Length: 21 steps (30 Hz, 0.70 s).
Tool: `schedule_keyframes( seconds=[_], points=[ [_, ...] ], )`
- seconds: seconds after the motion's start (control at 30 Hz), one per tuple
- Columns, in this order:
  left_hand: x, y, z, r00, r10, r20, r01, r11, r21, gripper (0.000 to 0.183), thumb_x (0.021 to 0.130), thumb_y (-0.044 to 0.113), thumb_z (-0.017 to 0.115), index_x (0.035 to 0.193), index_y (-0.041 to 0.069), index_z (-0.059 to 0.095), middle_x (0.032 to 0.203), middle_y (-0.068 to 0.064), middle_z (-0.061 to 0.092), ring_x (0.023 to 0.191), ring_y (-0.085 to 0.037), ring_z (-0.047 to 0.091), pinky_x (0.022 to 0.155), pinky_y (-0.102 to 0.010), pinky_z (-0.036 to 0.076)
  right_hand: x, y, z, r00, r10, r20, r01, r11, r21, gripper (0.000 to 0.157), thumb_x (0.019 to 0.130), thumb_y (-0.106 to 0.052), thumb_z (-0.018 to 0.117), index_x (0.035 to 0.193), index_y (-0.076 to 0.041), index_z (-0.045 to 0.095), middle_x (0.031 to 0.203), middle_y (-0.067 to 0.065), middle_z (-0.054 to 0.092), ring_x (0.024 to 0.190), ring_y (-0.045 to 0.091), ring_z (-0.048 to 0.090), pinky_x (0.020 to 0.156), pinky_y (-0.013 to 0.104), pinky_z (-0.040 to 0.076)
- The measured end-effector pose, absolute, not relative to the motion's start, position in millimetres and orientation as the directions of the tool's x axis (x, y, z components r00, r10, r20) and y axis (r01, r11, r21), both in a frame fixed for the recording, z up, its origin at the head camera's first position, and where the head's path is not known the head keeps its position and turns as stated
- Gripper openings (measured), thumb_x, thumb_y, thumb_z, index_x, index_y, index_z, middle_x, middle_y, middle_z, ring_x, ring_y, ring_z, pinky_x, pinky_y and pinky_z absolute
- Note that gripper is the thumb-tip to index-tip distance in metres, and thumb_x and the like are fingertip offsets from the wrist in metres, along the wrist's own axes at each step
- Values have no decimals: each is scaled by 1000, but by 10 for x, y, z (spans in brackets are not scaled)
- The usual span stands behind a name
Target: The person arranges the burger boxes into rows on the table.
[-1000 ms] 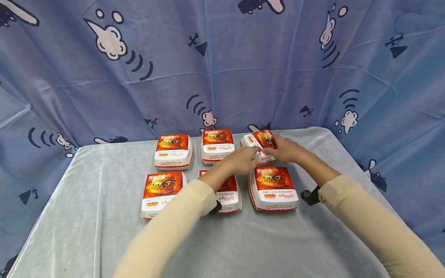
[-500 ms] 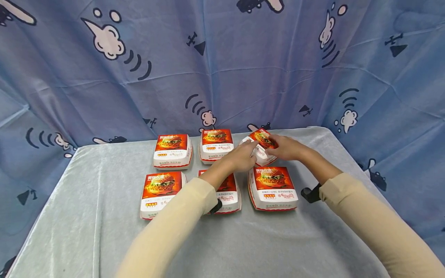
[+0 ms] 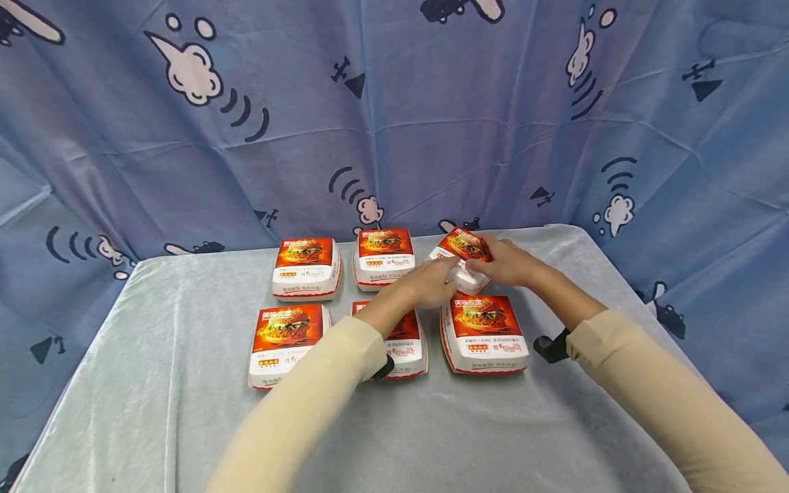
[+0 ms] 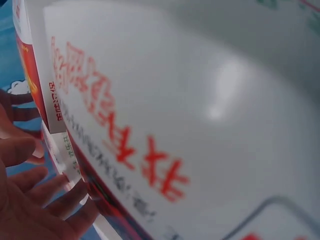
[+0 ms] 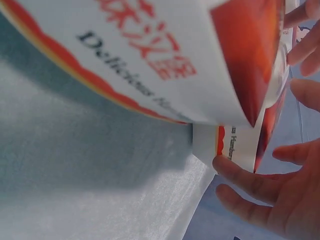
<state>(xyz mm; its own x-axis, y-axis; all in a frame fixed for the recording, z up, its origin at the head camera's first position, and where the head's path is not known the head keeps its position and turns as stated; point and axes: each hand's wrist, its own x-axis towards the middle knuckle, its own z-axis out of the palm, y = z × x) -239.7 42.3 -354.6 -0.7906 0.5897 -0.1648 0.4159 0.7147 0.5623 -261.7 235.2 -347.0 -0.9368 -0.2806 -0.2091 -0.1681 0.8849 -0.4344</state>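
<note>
A white and red hamburger box [image 3: 461,248] sits turned at an angle at the back right of the table, its lid down. My left hand [image 3: 429,282] is at its front left side, partly covering it. My right hand [image 3: 507,263] lies along its right side, thumb towards the front. In the right wrist view, the right hand's fingers [image 5: 250,182] are spread and a fingertip touches the box's side [image 5: 237,145]. In the left wrist view, the left hand's fingers [image 4: 42,192] reach the edge of the box [image 4: 67,155], fairly straight. Some fingertip contacts are hidden.
Matching boxes stand in two rows: one box [image 3: 485,334] directly in front, another [image 3: 383,257] to the left, a third [image 3: 306,268] at back left, one [image 3: 290,342] at front left. My left forearm partly covers the front middle box [image 3: 403,349]. A blue curtain [image 3: 394,123] hangs behind the grey-covered table [image 3: 135,383].
The angled box has turned slightly between my hands. My left hand moved a little back and left, then returned towards the right hand. The other boxes have stayed put.
</note>
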Motion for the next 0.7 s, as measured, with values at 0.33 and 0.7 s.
schedule_keyframes(
  seconds=[0.33, 0.7],
  points=[
    [-2374, 444, -3537, -810, 566, -151, 426, 746, 512, 50, 101, 19, 49, 151, 12, 44, 149, -1, 49, 134, -25, 40, 112, -40, 35, -2630, 2371, -3472, -923, -308, -231, -191, 887, -420, 74, 97, -26, 62, 149, 13, 26, 139, 37, 44, 124, 45, 45, 105, 61, 38],
    [-2387, 407, -3531, -817, 537, -212, 352, 754, 554, 57, 102, 21, 47, 156, 12, 32, 158, -17, 32, 145, -28, 32, 117, -42, 29, -2659, 2412, -3464, -903, -343, -259, -191, 860, -474, 75, 97, -19, 61, 150, 15, 19, 144, 37, 39, 127, 45, 44, 109, 61, 34]
  ],
)
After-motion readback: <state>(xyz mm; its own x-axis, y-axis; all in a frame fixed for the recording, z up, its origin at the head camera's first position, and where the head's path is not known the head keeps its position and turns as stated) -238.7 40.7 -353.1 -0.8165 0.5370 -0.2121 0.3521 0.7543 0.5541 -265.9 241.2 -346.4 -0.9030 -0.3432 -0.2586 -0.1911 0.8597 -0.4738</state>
